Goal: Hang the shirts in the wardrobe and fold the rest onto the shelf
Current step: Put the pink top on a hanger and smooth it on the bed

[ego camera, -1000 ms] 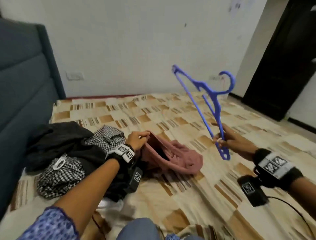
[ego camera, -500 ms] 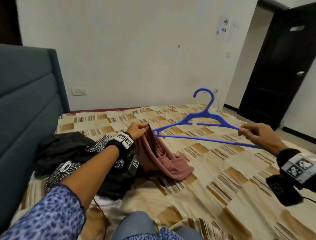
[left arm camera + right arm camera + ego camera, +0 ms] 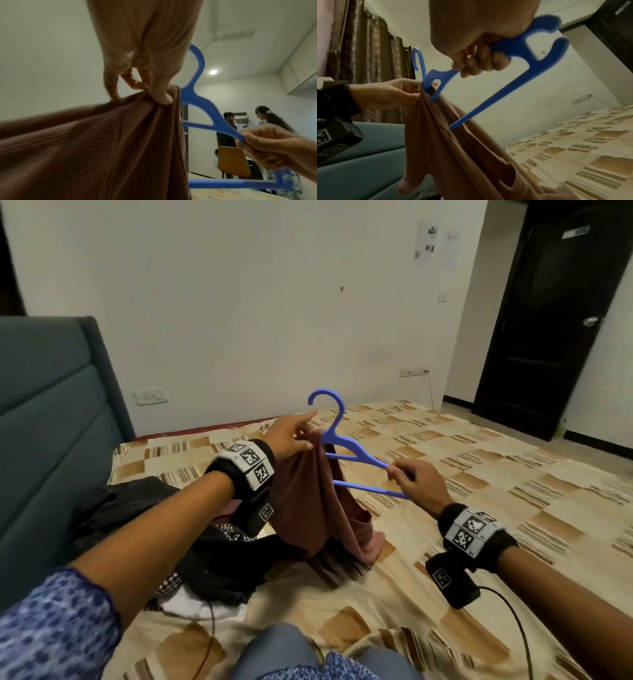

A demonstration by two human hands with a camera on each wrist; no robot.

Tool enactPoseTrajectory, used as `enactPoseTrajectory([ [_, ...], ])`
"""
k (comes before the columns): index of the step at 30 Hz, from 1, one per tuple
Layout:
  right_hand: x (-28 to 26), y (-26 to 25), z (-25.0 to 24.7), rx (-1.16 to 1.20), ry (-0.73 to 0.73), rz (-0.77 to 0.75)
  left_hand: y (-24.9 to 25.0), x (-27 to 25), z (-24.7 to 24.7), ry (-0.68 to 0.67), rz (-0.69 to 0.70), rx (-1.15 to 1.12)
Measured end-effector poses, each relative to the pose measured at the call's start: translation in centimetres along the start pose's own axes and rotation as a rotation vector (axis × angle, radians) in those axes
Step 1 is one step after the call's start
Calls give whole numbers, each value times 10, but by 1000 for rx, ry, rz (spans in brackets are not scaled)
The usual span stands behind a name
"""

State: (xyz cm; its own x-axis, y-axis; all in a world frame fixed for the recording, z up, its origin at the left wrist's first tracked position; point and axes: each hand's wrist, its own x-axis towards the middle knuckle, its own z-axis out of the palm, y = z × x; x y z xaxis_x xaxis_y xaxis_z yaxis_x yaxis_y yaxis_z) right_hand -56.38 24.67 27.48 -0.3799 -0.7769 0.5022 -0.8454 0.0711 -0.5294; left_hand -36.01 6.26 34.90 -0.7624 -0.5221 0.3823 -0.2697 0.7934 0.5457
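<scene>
A ribbed maroon shirt (image 3: 308, 501) hangs above the bed, its lower end resting on the sheet. My left hand (image 3: 294, 436) pinches the shirt's top edge (image 3: 154, 105) beside the neck of a blue plastic hanger (image 3: 346, 446). The hanger's left arm is pushed inside the shirt opening (image 3: 453, 125), and its hook points up. My right hand (image 3: 411, 477) grips the hanger's right arm (image 3: 513, 47) near its notched end. In the left wrist view the blue hanger (image 3: 202, 102) stands right of the cloth.
A pile of black and checked clothes (image 3: 137, 515) lies at the left on the patterned bed sheet (image 3: 479, 508). A teal padded headboard (image 3: 44, 440) stands at the far left. A dark door (image 3: 548, 320) is at the right. Two people (image 3: 228, 129) stand in the background.
My left hand lifted the maroon shirt up off the bed. My right hand swung the hanger upright and pushed its left arm into the shirt's opening.
</scene>
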Motion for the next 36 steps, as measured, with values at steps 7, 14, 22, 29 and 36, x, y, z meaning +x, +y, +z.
enactPoseTrajectory([
  [7,13,-1,-7,-33,-35,-40,-11,1,-3,57,0,135],
  [14,-21,43,7,197,312,326,-53,3,-37,197,-141,36],
  [22,-14,3,131,302,-186,432,-59,0,-36,160,-152,-120],
  [29,5,9,144,135,-334,314,-68,-6,-49,93,-133,-69],
  [36,7,51,46,777,-127,613,-93,-22,-43,5,-113,299],
])
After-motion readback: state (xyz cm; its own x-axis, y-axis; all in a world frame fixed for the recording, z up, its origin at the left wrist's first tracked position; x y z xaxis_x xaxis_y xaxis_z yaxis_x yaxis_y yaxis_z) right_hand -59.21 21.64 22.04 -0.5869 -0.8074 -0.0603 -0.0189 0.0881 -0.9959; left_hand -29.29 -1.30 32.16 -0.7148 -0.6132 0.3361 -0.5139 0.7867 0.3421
